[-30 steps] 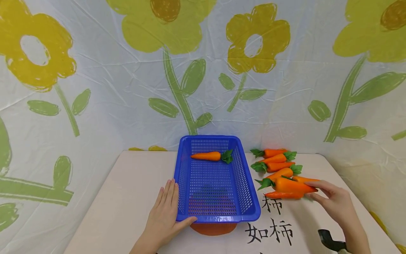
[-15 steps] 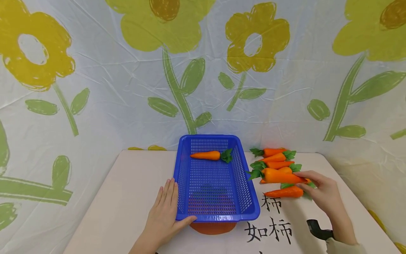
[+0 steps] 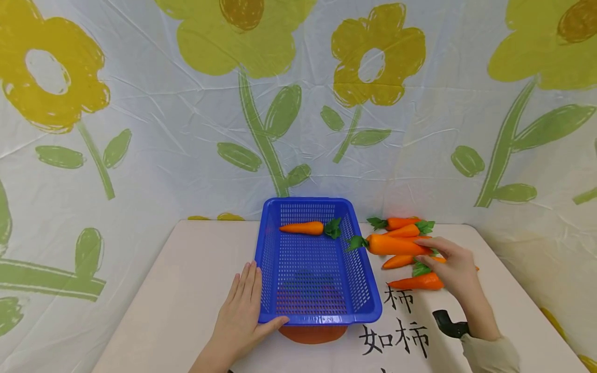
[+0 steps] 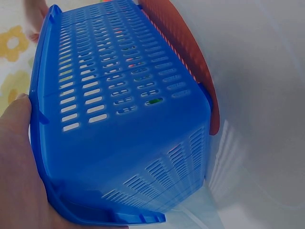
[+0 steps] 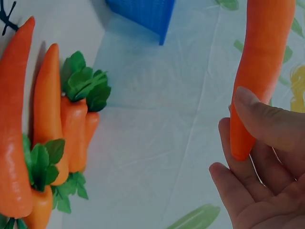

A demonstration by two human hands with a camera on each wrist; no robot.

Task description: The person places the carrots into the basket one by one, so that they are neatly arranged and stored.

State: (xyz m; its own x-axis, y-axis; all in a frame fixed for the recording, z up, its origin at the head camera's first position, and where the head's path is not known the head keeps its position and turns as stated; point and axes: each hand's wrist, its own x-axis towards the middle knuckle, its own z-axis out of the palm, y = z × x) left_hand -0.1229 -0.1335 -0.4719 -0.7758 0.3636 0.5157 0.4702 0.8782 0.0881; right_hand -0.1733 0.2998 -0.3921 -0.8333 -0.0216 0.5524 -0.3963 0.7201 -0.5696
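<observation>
Between thumb and fingers, my right hand (image 3: pixel 450 264) pinches an orange carrot (image 3: pixel 392 244) by its tapered end. Its leafy top points left and overlaps the right rim of the blue basket (image 3: pixel 373 295). In the right wrist view the held carrot (image 5: pixel 264 52) is raised, its leaves out of frame. My left hand (image 3: pixel 240 311) lies with straight fingers along the basket's near left edge, the thumb at the front rim. Inside the basket, toward the back, lies one carrot (image 3: pixel 303 228) with green leaves.
Several more carrots (image 3: pixel 417 282) lie in a row on the table right of the basket. An orange-brown round shape (image 3: pixel 313 334) shows under the basket's front. Black characters (image 3: pixel 410 336) mark the pale table. A flowered cloth (image 3: pixel 196 103) hangs behind.
My right hand has lifted the carrot off the row and carried it left and toward the back, up to the basket's right rim. The left hand has stayed in place.
</observation>
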